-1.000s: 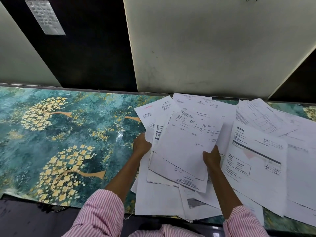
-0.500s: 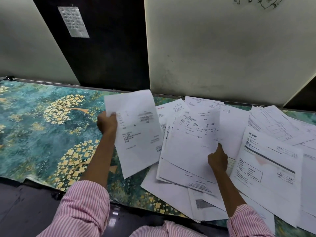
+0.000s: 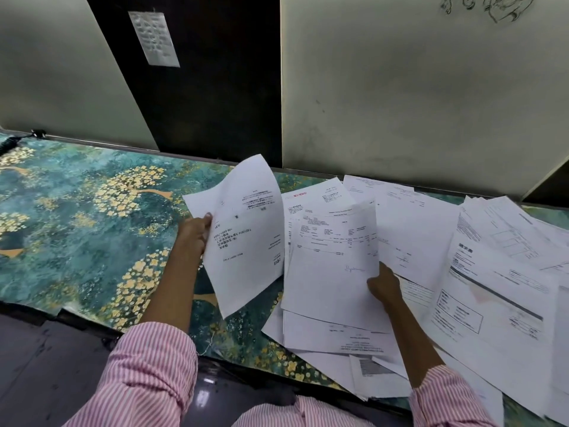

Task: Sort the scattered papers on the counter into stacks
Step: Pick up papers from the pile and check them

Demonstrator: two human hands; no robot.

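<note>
My left hand [image 3: 194, 234] grips the left edge of a single white printed sheet [image 3: 246, 235] and holds it raised and curled above the counter, its text upside down to me. My right hand [image 3: 383, 286] pinches the lower right corner of another printed sheet [image 3: 332, 263], lifted off the loose pile of papers [image 3: 338, 337] beneath it. More scattered papers [image 3: 498, 272] overlap across the right half of the counter [image 3: 77, 241], up to its back edge.
The counter has a teal cover with golden tree patterns, bare on its left half. Grey wall panels [image 3: 400, 87] and a dark panel with a taped note [image 3: 154, 38] rise behind it. The counter's front edge runs just above my pink striped sleeves [image 3: 147, 374].
My left hand pulled one sheet out of the pile and carried it up and to the left. My right hand has kept its hold on the other sheet.
</note>
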